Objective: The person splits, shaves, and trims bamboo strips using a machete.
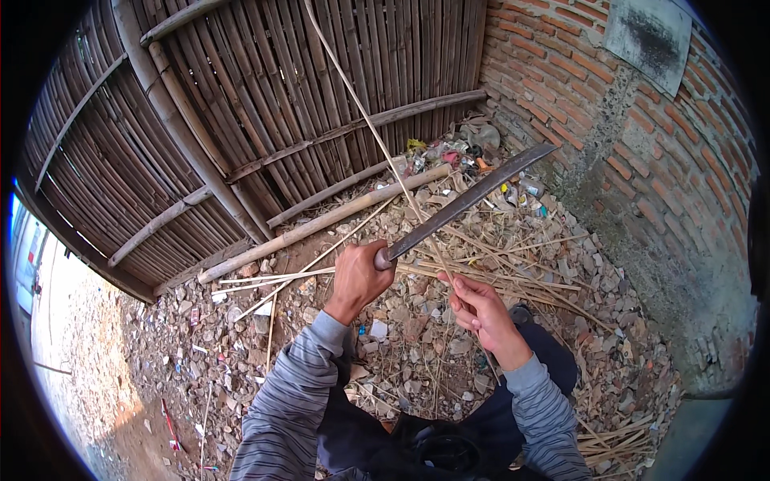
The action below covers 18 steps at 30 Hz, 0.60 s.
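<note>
My left hand (360, 277) is closed round the handle of a machete (473, 200), whose long dark blade points up and to the right. A long thin bamboo strip (361, 104) is pinched between the thumb and fingers of my right hand (481, 315). From there it runs up past the blade toward the top of the view, and its lower end comes out below my right hand. Strip and blade cross just above my hands; whether they touch I cannot tell. Several loose bamboo strips (521, 282) lie on the rubble beyond my hands.
A bamboo slat wall (265, 88) stands at the far left, with a thick bamboo pole (321, 223) on the ground along it. To the right rises a brick wall (626, 136). Litter (481, 156) lies in the corner. More strips (622, 445) rest at the lower right.
</note>
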Tool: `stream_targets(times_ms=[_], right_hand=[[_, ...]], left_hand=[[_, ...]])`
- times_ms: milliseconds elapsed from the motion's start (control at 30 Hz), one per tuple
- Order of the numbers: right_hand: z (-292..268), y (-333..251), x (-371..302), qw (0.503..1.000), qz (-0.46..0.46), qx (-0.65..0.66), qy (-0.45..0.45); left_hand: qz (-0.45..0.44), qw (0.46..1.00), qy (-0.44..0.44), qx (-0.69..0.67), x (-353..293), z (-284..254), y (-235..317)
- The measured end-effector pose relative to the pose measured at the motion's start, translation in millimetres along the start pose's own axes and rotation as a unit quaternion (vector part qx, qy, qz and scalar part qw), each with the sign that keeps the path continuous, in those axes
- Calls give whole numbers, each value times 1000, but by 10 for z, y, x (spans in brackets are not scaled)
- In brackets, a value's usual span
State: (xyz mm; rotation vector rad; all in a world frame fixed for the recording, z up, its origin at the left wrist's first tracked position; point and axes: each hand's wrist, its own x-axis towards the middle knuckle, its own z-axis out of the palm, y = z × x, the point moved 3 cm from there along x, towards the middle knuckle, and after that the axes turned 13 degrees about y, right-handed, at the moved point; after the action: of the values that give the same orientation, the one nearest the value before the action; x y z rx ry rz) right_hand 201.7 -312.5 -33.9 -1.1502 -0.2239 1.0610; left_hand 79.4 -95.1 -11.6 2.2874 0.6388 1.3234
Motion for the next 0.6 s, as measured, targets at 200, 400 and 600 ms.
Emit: stream_targets(times_ms=[200,400,600], right_hand=[[0,-5,16,1000,2,19,-19],[-92,19,-37,999,24,17,-15],[-23,-54,24,999,18,28,-7]], left_hand=[[2,998,-45,42,52,18,6],[24,996,-59,66,46,38,-17],[39,996,-70,27,-48,82,81]])
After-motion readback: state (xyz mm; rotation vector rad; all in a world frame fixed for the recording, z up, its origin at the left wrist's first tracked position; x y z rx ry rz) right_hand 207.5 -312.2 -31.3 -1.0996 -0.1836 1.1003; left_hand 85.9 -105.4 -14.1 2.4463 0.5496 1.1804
